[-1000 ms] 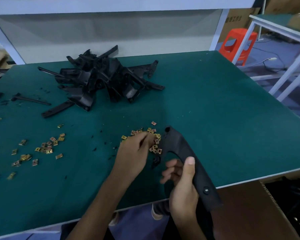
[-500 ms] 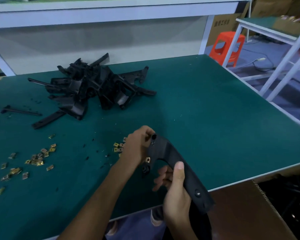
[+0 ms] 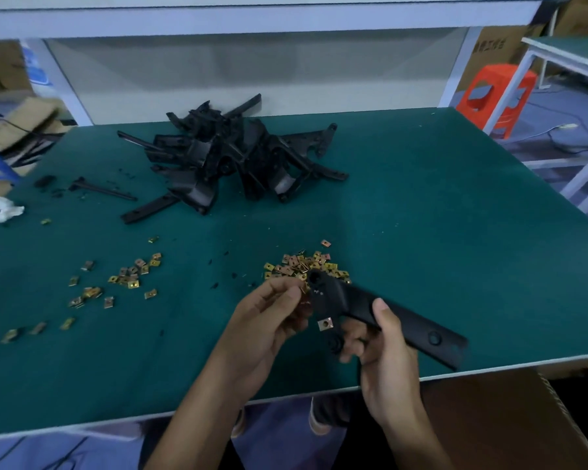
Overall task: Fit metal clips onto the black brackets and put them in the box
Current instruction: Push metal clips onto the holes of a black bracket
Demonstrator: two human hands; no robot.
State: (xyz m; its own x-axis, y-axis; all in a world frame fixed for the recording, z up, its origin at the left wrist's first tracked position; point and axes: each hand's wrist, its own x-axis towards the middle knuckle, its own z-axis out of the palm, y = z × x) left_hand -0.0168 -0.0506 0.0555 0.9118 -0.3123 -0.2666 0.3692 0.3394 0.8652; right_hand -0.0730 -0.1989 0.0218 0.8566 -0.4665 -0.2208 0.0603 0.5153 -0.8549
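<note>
Presently gripped mid-length in the right hand [image 3: 387, 351], thumb on top and fingers curled beneath: the black bracket [image 3: 418, 329], held above the near edge of the table [image 3: 438, 232]. Note one fitted clip [image 3: 326, 323] already seated on the lower tab, just left of that hand. Observe the left hand [image 3: 269, 317], thumb and forefinger pinched together at the upper, rounded end of the bracket, apparently on a metal clip [image 3: 304, 290]; barely visible between the fingertips, so treat as probable, not certain.

Handling:
- Treat the bracket as stiff moulded plastic, probably light for its length and unlikely to flex.
- Grip along the straight middle section, clear of both tabs, leaving the ends free for fitting.
- Brace firmly against the push of the other hand.
- Treat each clip as small, thin, springy and possibly sharp-edged.
- Pinch by the flat faces, open side toward the tab.
- Expect resistance on entry.
- Avoid skewed entry: likely to jam or spring out of the fingers.

Supply and placement:
- Draw further clips from the loose pile [image 3: 306, 264] directly behind the bracket, or from the scattered group [image 3: 126, 279] to the left.
- Take the next bracket from the black heap [image 3: 231, 161] at the back of the table.
- Place finished parts in the cardboard box [image 3: 506, 418] below the near right edge of the table
</note>
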